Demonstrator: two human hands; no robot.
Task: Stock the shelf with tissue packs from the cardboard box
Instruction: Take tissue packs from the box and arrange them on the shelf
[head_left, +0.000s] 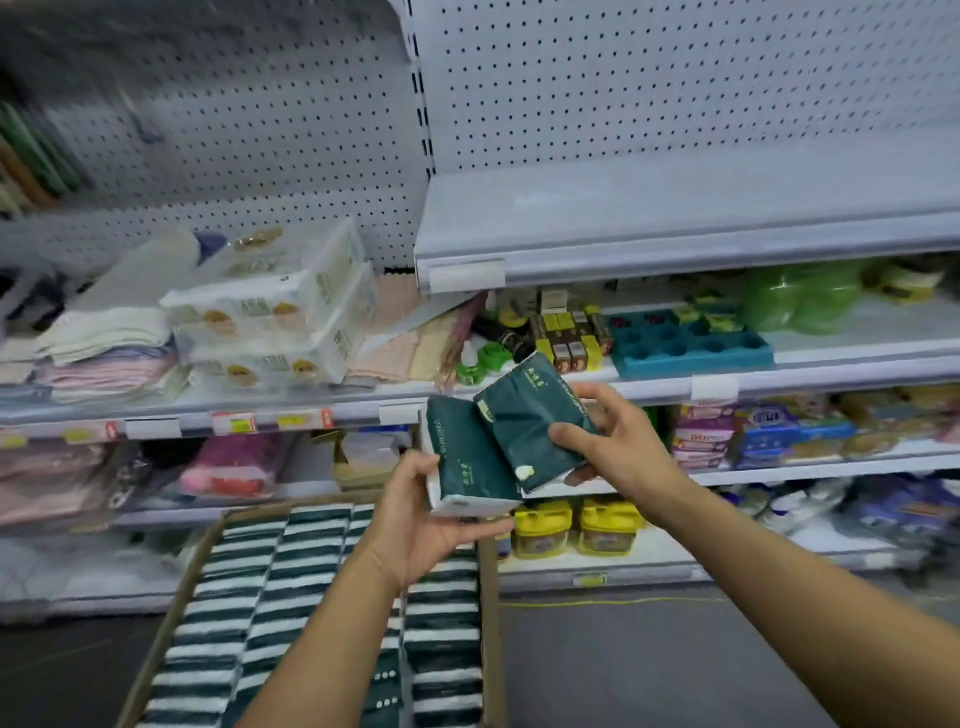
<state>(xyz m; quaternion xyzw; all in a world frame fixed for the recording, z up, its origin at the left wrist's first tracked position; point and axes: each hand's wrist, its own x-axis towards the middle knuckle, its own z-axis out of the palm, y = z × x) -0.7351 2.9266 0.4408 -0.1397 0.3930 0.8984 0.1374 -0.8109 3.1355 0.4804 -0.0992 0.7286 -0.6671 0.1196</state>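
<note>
My left hand (415, 525) holds one green pack (467, 457), my right hand (618, 447) holds another pack (535, 421). I should lift both to the bare shelf (675, 208) at one o'clock, flat and side by side.

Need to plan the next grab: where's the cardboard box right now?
In the head view the cardboard box sits low and left of centre, on the floor before the shelves, under the left hand, and filled with rows of dark green tissue packs.
</note>
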